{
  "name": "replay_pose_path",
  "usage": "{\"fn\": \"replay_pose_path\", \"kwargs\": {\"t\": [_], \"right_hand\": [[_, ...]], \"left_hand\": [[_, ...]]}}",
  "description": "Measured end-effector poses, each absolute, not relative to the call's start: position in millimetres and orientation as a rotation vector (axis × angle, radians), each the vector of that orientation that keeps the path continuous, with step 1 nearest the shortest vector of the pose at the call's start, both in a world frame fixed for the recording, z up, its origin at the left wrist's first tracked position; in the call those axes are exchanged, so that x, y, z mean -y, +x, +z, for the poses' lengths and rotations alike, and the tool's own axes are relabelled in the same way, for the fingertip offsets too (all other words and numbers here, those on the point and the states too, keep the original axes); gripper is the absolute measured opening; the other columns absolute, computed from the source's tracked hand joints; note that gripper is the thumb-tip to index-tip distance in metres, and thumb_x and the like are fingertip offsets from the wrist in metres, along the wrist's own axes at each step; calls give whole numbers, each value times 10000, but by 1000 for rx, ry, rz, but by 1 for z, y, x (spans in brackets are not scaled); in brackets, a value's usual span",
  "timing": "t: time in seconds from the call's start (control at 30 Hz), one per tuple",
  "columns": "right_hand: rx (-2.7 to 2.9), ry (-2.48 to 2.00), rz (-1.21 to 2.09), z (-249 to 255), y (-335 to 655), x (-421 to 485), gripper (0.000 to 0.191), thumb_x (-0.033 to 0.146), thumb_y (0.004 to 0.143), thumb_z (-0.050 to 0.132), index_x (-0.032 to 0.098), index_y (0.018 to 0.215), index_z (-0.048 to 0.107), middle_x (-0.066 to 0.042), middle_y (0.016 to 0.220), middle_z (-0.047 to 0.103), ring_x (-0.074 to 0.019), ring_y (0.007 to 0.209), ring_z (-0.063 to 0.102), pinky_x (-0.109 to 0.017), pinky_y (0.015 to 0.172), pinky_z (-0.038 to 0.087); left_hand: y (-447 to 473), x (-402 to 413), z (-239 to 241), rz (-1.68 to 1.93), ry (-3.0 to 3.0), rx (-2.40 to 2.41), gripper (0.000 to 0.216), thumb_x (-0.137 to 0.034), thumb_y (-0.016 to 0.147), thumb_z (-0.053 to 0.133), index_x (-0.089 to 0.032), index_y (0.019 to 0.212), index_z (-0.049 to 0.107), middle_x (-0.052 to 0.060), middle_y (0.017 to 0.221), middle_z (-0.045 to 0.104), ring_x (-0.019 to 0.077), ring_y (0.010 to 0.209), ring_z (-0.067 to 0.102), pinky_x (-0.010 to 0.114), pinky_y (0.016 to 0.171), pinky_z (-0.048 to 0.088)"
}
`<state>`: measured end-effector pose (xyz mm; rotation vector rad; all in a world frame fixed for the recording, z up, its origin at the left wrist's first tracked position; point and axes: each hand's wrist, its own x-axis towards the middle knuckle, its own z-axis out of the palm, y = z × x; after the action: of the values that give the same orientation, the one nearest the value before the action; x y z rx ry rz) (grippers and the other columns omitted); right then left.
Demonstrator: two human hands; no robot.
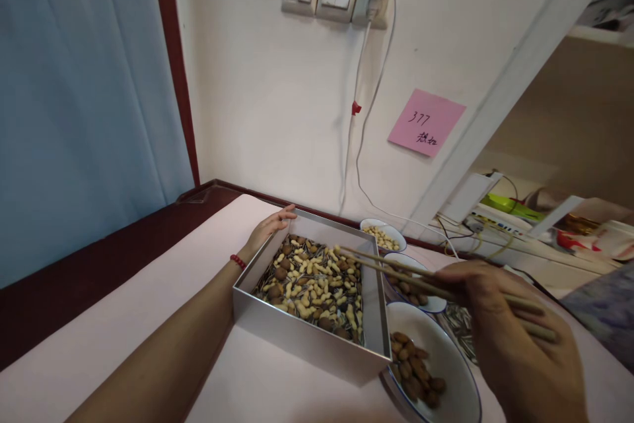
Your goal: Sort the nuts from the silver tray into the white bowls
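A silver rectangular box (307, 344) stands on the pink-covered table, holding a mix of unshelled peanuts (317, 288), round brown nuts (281, 273) and striped seeds. My left hand (270, 228), with a red bead bracelet (238, 260) at the wrist, grips the box at its far left corner, fingers over the rim. Wooden chopsticks (396, 269) are held in my right hand (525, 344), which is closed round them. Their tips reach over the box's right wall, above the peanuts. A pale peanut lies right at the tips; I cannot tell whether it is pinched.
Right of the box stand white blue-rimmed bowls: one with almonds (450, 360), one with brown nuts (419, 266), a farther one with pale nuts (382, 237). Striped seeds (458, 324) lie partly behind my right hand. A cable (364, 119) hangs down the wall. A cluttered shelf is at right.
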<state>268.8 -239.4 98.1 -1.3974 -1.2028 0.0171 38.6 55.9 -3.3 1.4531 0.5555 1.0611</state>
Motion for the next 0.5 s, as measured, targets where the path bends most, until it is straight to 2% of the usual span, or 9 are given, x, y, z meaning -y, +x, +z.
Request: {"fn": "replay_pose_path", "kwargs": {"t": [0.17, 0.27, 0.4, 0.5], "right_hand": [[1014, -1354, -247, 95, 281, 231, 262, 417, 985, 567, 198, 936, 702, -46, 971, 670, -198, 903, 664, -340, 835, 517], [1044, -1419, -278, 87, 293, 220, 286, 438, 964, 590, 182, 932, 714, -59, 946, 675, -219, 882, 656, -372, 817, 497], [1130, -1454, -238, 80, 297, 215, 275, 436, 970, 578, 199, 955, 718, -55, 968, 690, -217, 906, 662, -359, 824, 492], [1197, -1431, -207, 83, 289, 220, 239, 402, 996, 546, 225, 975, 704, -35, 1007, 680, -185, 939, 660, -302, 823, 506]], "left_hand": [[38, -59, -5, 1060, 1461, -546, 315, -353, 706, 695, -208, 979, 755, 64, 1556, 465, 351, 1489, 299, 442, 1192, 245], [37, -58, -5, 1059, 1466, -548, 309, -356, 712, 695, -214, 981, 756, 54, 1556, 466, 358, 1489, 296, 444, 1188, 255], [37, -57, -4, 1058, 1471, -560, 301, -359, 716, 693, -217, 974, 757, 53, 1548, 478, 367, 1486, 299, 459, 1185, 259], [38, -57, -4, 1065, 1479, -551, 305, -358, 724, 685, -216, 983, 757, 52, 1540, 489, 350, 1490, 299, 447, 1187, 262]]}}
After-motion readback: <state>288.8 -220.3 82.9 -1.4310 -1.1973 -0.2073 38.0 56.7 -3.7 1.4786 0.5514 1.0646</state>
